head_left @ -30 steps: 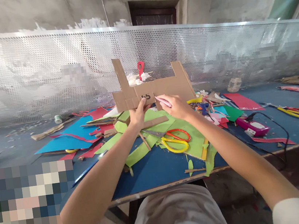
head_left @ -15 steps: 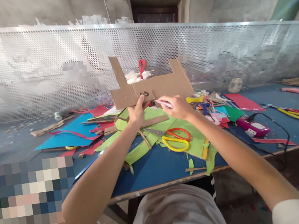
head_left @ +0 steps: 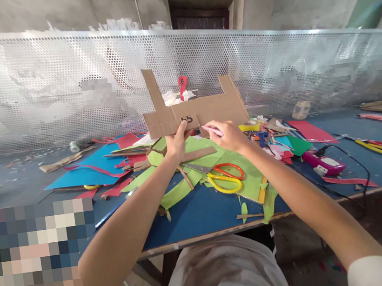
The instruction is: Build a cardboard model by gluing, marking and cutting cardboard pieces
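My left hand (head_left: 177, 141) grips the lower edge of a brown cardboard piece (head_left: 210, 107), thumb on its front beside a printed "55". The cardboard is raised and tilted above the table, with two upright arms at its left and right ends. My right hand (head_left: 230, 134) is closed around a slim pink pen (head_left: 213, 130), its tip at the cardboard's lower edge. Below both hands, scissors (head_left: 226, 178) with one yellow and one orange handle loop lie on light green paper (head_left: 240, 169). A narrow cardboard strip (head_left: 197, 154) lies across the paper.
Blue sheets (head_left: 85, 168) and red scraps lie left. To the right are a yellow glue gun-like tool (head_left: 250, 126), a green piece (head_left: 297, 144), a magenta device (head_left: 324, 163) with a black cable, and red-and-yellow pliers (head_left: 379, 145). A perforated metal screen (head_left: 63, 84) stands behind the table.
The cardboard and both hands have shifted very slightly to the right. The pen stays at the lower edge, and both hands keep their grips.
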`<state>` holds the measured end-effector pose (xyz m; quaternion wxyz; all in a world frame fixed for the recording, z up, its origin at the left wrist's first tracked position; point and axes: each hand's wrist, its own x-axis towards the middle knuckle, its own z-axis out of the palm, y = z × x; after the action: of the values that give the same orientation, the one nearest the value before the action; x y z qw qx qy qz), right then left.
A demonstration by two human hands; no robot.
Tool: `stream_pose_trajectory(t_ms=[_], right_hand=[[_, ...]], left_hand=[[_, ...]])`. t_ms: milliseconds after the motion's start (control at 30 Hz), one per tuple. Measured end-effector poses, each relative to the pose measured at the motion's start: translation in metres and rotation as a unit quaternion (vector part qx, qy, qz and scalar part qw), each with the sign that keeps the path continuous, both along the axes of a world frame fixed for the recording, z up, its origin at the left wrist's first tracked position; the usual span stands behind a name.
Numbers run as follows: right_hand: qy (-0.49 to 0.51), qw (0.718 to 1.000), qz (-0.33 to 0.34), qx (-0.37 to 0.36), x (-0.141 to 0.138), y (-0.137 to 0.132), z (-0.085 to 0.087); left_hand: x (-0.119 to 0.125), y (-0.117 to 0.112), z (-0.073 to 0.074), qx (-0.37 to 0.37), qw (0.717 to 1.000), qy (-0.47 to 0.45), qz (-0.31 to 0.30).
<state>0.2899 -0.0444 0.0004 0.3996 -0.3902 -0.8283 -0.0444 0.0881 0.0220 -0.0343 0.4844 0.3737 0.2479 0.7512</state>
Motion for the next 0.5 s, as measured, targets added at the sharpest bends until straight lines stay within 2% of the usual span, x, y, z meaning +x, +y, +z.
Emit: stream_pose_trajectory(t_ms=[167,267,367,500], right_hand=[[0.135,0.990,0.047,-0.016,0.008,0.005,0.000],[0.264,0.964,0.007,-0.030,0.013,0.018,-0.002],[0.409,0.909,-0.028,-0.077,0.017,0.036,-0.007],[0.551,0.805,0.044,-0.218,0.019,0.053,-0.015]], left_hand=[[-0.005,0.009,0.001,0.005,0.999,-0.035,0.021],[-0.009,0.011,0.001,0.019,0.997,-0.063,0.028],[-0.009,0.008,0.003,0.036,0.997,-0.066,0.016],[-0.005,-0.002,0.006,0.012,0.998,-0.054,-0.004]])
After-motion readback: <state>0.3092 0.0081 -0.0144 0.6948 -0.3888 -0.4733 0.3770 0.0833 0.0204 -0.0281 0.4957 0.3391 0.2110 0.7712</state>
